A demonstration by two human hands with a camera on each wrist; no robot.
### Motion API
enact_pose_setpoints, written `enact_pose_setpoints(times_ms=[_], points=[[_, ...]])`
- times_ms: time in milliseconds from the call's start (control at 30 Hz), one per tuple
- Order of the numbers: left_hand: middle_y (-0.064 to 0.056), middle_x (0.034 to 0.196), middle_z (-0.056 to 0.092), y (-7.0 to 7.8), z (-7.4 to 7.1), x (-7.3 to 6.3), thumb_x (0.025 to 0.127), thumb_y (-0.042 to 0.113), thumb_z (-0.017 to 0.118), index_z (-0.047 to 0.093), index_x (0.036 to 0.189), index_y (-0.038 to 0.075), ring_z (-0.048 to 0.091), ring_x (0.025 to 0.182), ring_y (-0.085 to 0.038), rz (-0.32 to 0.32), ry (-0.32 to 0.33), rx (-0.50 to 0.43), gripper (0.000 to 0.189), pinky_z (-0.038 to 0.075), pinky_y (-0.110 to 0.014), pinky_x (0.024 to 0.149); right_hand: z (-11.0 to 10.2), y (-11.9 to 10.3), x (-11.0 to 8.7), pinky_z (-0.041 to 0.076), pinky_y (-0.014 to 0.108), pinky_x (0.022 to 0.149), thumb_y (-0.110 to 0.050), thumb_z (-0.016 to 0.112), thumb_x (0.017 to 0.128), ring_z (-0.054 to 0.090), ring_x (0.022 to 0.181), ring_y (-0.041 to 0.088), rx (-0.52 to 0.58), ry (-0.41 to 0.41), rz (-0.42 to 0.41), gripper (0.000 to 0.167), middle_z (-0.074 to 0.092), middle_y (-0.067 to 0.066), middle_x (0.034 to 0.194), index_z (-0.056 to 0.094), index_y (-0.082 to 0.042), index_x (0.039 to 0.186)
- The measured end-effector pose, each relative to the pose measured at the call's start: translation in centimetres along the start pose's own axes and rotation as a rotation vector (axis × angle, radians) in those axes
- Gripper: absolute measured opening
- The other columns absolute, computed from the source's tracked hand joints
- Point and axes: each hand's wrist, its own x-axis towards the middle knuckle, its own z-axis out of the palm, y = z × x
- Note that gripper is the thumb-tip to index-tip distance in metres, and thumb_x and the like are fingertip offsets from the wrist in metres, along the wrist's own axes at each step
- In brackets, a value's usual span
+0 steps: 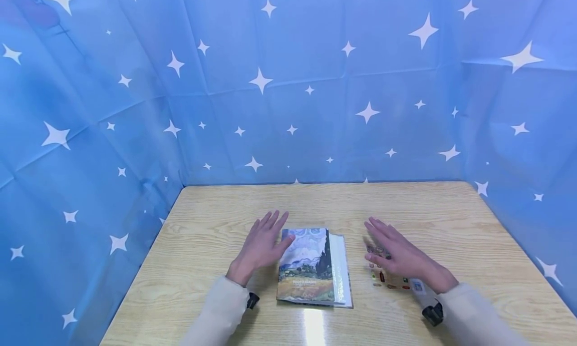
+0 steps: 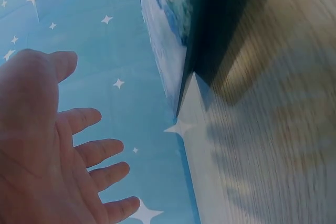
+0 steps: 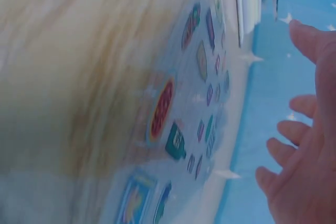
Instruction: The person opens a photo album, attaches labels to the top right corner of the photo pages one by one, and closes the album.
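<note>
A photo album (image 1: 306, 271) with a painted landscape cover lies on the table, its front cover slightly askew over white pages at the right. Beside its left edge, my left hand (image 1: 263, 246) hovers with fingers straight and the thumb over the cover's edge; it holds nothing. A clear sheet of small colourful stickers (image 3: 163, 108) lies flat on the table to the album's right. My right hand (image 1: 398, 253) is held above that sheet, fingers extended and gripping nothing, and hides part of it in the head view.
The light wood table (image 1: 216, 211) has a bright reflection near its front. A blue curtain with white stars (image 1: 279, 110) hangs behind the table and at both sides. Each wrist carries a small black device (image 1: 433, 314).
</note>
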Motion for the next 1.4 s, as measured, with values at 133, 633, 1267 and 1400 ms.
enact_pose_setpoints(times_ms=[133,633,1267,1400], points=[[-0.014,0.162,0.027,0.5,0.3,0.2,0.103,0.054,0.038,0.024,0.159,0.020,0.019,0.151,-0.033,0.010,-0.016,-0.005,0.067,0.016,-0.056,0.121,0.5,-0.4,0.3,0.009,0.043,0.124,-0.046,0.061,0.096,0.023,0.146,0.043,-0.006,-0.019,-0.005,0.081,0.021,0.021,0.162,0.025,-0.004,0.156],[-0.017,0.161,0.026,2.2,1.4,0.1,0.104,0.052,0.038,0.025,0.158,0.020,0.020,0.150,-0.035,0.056,-0.044,-0.047,0.065,0.016,-0.055,0.121,2.1,-2.5,1.5,0.018,0.058,0.118,-0.052,0.066,0.090,0.023,0.148,0.040,-0.014,-0.096,-0.010,0.090,0.020,0.015,0.163,0.026,-0.008,0.157],[-0.015,0.160,0.031,4.4,2.9,0.3,0.102,0.053,0.041,0.030,0.157,0.022,0.024,0.149,-0.034,0.074,-0.093,0.029,0.065,0.019,-0.053,0.121,3.5,-3.4,2.7,0.019,0.060,0.117,-0.049,0.068,0.089,0.024,0.147,0.042,0.018,-0.133,-0.126,0.090,0.022,0.021,0.161,0.027,-0.005,0.156],[-0.015,0.160,0.029,4.6,3.3,0.4,0.101,0.055,0.042,0.028,0.158,0.023,0.023,0.149,-0.034,0.068,-0.109,0.036,0.066,0.018,-0.054,0.121,3.6,-3.4,2.9,0.018,0.060,0.117,-0.051,0.066,0.090,0.023,0.147,0.042,0.037,-0.173,-0.118,0.090,0.020,0.021,0.162,0.025,-0.007,0.157]])
